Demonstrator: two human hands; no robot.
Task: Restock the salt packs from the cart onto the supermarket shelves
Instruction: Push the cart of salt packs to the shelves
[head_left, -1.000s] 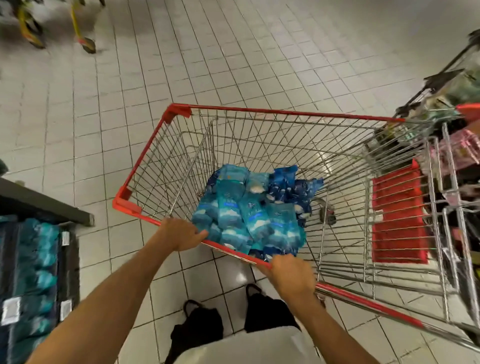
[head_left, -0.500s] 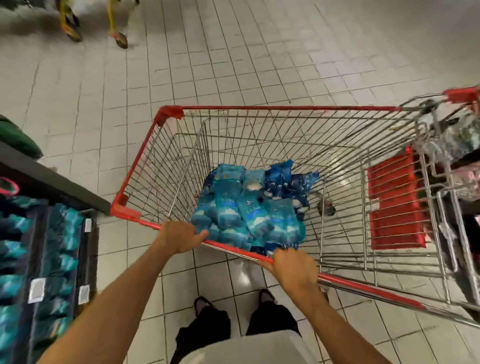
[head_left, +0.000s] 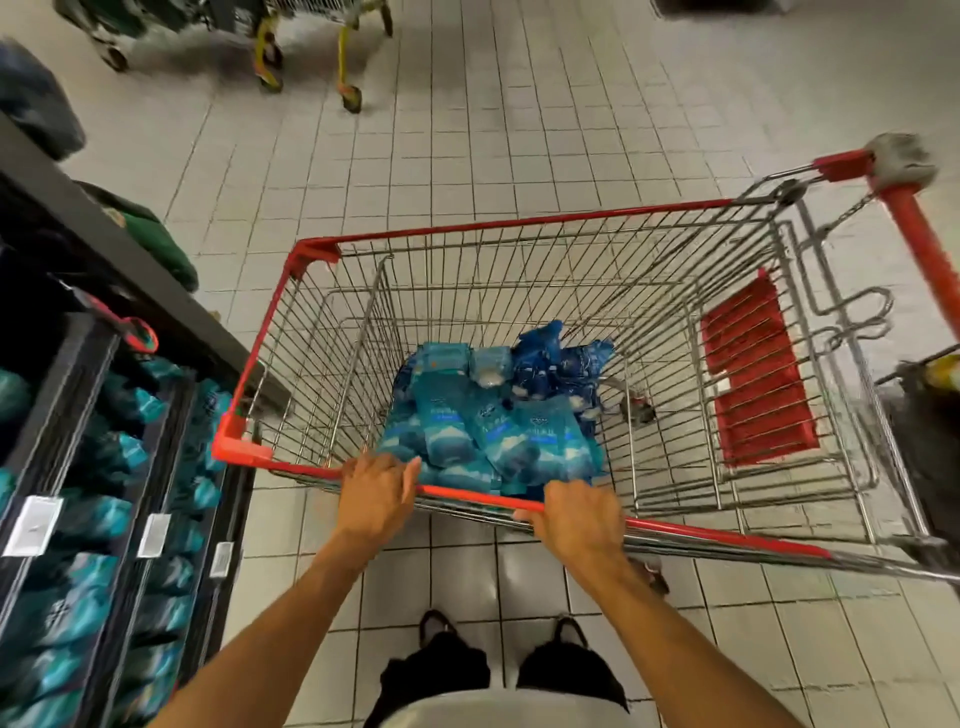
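A wire shopping cart with a red rim (head_left: 524, 222) stands in front of me on the tiled floor. In its near left corner lies a heap of teal and dark blue salt packs (head_left: 493, 415). My left hand (head_left: 376, 496) grips the cart's near red rim, fingers curled over it. My right hand (head_left: 576, 519) grips the same rim a little to the right. Dark shelves (head_left: 98, 467) at my left hold rows of teal salt packs behind white price tags.
The cart's near left corner is close to the shelf edge. Its red handle (head_left: 919, 244) and red child seat flap (head_left: 753, 374) are at the right. Another trolley with yellow legs (head_left: 343, 62) stands far up the aisle. My feet are below the cart.
The cart and my view have swung left, toward the shelves. More of the shelving now shows at my left. Both hands keep their grip on the near rim.
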